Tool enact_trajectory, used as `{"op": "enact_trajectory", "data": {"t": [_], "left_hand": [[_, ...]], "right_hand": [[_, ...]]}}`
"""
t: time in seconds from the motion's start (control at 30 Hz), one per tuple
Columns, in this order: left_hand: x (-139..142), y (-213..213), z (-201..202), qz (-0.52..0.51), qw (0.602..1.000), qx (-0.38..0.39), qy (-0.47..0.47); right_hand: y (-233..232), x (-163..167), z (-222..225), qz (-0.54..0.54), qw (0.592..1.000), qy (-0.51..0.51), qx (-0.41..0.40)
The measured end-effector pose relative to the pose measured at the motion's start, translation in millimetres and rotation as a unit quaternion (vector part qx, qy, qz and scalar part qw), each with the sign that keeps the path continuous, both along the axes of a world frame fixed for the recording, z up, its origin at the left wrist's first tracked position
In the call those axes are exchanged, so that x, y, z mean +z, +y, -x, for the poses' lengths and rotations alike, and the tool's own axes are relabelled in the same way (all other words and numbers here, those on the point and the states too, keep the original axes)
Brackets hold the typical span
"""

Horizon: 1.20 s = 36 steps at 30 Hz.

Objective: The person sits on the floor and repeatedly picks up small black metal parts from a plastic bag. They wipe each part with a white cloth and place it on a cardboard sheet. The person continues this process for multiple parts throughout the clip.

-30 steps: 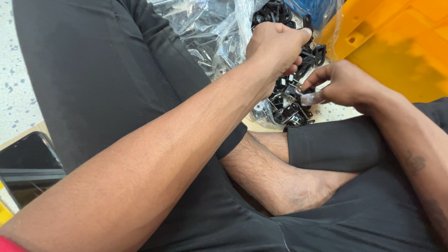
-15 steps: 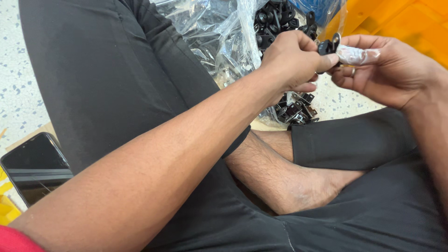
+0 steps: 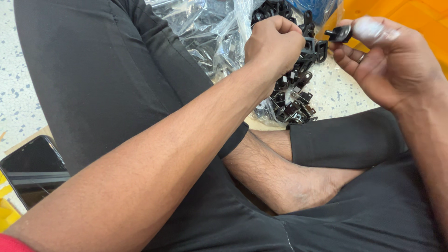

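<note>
the person sits cross-legged on a pale speckled floor [image 3: 18, 84], black trousers filling most of the view and a bare foot [image 3: 298, 186] tucked in at about 5 o'clock from the middle. a strip of cardboard [image 3: 28, 140] shows at the 9 o'clock edge.

the left hand [image 3: 275, 44] sits at about 1 o'clock, clenched into a fist over a heap of small black plastic clips [image 3: 294, 100]; whether the fist grips any of them cannot be told, since the fingers curl away from the camera. the right hand [image 3: 387, 60] is up at 2 o'clock, palm turned toward the viewer, thumb and forefinger pinching a single black clip [image 3: 339, 33] at its tips. that clip is just beside the left fist, on its 3 o'clock side, and above the heap. a ring shows on one right finger.

the heap runs from 12 o'clock down toward the shin, lying partly in a crumpled clear plastic bag [image 3: 205, 32] that spreads toward 11 o'clock. an orange bin [image 3: 410, 11] fills the 1 to 2 o'clock corner, with something blue [image 3: 322, 7] just beside it. a dark phone [image 3: 30, 170] lies at 8 o'clock, screen off, next to a bit of yellow [image 3: 7, 214]. the left forearm crosses the view diagonally from 7 o'clock and hides much of the lap.
</note>
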<state>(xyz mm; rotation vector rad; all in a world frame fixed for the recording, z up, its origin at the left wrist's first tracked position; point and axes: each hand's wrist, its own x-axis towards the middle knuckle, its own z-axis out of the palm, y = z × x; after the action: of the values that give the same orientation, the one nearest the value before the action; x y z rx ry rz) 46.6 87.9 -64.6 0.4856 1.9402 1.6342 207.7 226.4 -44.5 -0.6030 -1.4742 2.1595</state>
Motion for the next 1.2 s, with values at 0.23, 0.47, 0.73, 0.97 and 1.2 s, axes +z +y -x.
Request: {"op": "enact_trajectory", "data": {"t": [0.23,0.47,0.73,0.97,1.2], "left_hand": [[-1,-1,0,0.010,1.000,-0.009,0.021],[-1,2,-1,-0.022,0.999,-0.024,-0.033],[-1,2,-3,-0.022,0.999,-0.034,0.030],[2,2,-3,-0.041,0.998,-0.040,-0.014],[-9,7,1,-0.129,0.987,-0.097,0.016]], "right_hand": [[-16,1,11,-0.154,0.986,0.031,-0.060],[-29,-1,13,-0.386,0.919,-0.071,-0.042],[-45,5,13,-0.447,0.882,-0.129,-0.072],[-35,-7,9,-0.360,0.930,-0.059,-0.034],[-34,-6,7,-0.358,0.931,-0.058,-0.043]]}}
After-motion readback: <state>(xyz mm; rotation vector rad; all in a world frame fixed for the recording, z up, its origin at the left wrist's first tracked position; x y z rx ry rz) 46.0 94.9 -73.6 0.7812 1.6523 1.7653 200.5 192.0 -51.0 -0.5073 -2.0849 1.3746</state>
